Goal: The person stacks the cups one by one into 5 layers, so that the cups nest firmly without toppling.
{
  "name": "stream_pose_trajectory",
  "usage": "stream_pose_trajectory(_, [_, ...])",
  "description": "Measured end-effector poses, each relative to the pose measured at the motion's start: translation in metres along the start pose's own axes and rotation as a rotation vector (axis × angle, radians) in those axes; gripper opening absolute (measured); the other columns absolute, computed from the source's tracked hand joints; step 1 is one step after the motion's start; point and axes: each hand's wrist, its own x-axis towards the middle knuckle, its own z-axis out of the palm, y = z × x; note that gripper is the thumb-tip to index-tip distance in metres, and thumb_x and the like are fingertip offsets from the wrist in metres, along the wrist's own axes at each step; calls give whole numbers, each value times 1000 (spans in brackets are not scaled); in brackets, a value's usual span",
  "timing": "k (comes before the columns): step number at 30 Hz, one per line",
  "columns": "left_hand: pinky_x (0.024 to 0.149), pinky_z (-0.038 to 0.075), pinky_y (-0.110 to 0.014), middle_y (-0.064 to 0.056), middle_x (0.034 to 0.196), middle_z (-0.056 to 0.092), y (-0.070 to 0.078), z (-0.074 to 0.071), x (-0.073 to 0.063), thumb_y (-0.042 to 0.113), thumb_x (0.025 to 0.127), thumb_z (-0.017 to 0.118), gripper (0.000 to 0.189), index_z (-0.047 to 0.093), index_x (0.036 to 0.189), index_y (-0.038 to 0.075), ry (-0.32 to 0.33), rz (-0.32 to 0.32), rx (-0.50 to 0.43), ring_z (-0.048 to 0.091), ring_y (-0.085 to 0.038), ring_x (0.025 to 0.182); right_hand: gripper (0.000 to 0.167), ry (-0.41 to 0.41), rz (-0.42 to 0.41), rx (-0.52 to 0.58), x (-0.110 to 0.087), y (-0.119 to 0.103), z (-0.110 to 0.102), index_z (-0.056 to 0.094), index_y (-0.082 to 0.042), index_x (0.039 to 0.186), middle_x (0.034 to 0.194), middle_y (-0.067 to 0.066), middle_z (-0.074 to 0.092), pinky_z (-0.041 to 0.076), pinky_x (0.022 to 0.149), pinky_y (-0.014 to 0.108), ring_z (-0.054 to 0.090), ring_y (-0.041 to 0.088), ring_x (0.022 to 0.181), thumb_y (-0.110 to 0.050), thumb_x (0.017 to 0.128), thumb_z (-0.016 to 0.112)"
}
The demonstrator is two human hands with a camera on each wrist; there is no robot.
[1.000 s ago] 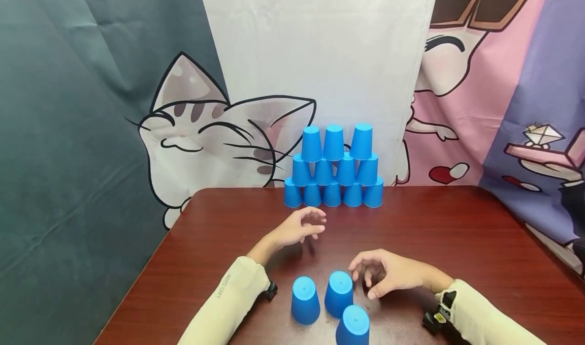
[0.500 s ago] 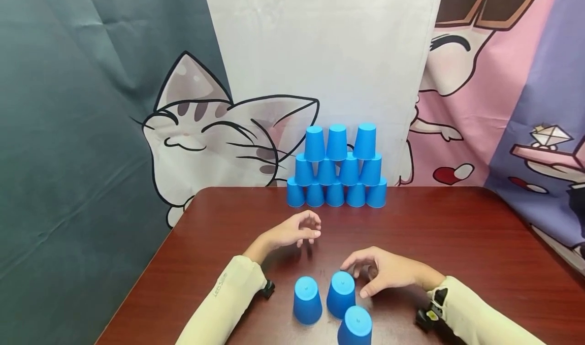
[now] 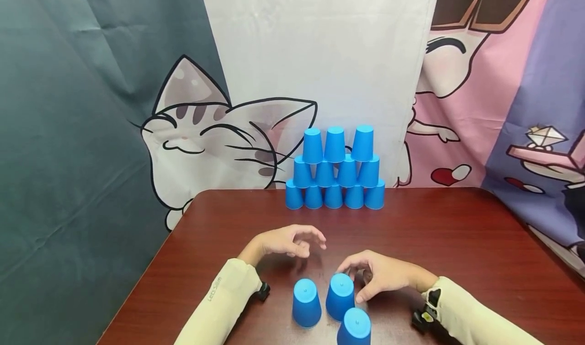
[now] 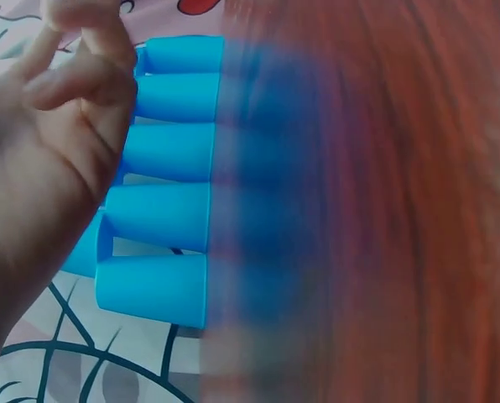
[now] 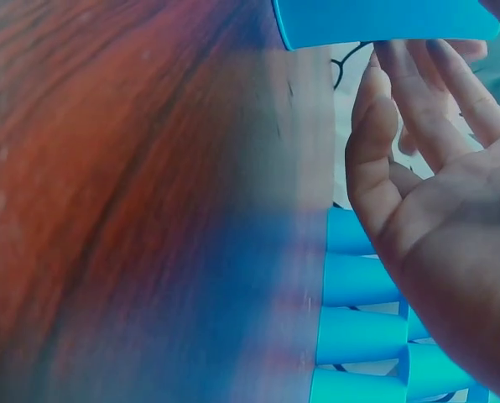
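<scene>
Three blue cups stand upside down on the near part of the table: a left cup [image 3: 306,304], a middle cup [image 3: 340,298] and a front cup [image 3: 355,330]. My right hand [image 3: 386,273] is beside the middle cup, its fingers loosely bent. In the right wrist view, its fingertips reach the edge of a blue cup [image 5: 384,21]; whether they touch it I cannot tell. My left hand [image 3: 290,241] hovers behind the left cup, relaxed and holding nothing. Farther back, inverted blue cups form a three-tier stack [image 3: 325,175], with three cups on top.
The brown wooden table [image 3: 425,223] extends under everything. A printed cloth [image 3: 329,55] with cartoon figures hangs right behind the stack. Both forearms wear pale sleeves, with a dark wrist device [image 3: 422,318] on the right one.
My right hand has shifted left, closer to the middle cup. My left hand has come back toward me and lower. The cups stand as before, with a slight camera shift.
</scene>
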Motion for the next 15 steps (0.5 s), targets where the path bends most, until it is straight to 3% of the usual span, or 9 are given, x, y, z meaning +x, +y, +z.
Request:
stream_pose_trajectory(3, [64,50,-28,-32,95,54,-1,0,-1,62,80,70,87,46,140,3,-134,21,-43,47,-17,62,45,-5,-6,-4,2,1,1,63,-14,127,106,2,71,54,58,30,64,22,86,-23,86,79])
stream_pose_trajectory(6, [70,51,-26,-39,88,44,-3,0,-1,65,75,74,95,45,137,-2,-232,29,-130,49,-15,66,45,-12,-11,-2,4,2,2,63,-13,127,107,2,71,54,60,31,63,17,86,-23,85,79])
stream_pose_trajectory(11, [65,49,-24,-45,121,41,-9,-3,-5,60,73,78,103,38,134,-12,-407,55,-192,49,-14,73,45,-28,-2,29,5,4,6,62,-12,128,110,3,71,56,66,34,64,14,92,-21,86,79])
stream_pose_trajectory(15, [60,43,-23,-35,142,39,-8,-6,-5,54,74,80,105,34,142,-12,-568,42,-158,49,-17,76,45,-28,2,26,7,3,5,63,-13,127,111,3,71,56,68,35,63,15,93,-21,86,79])
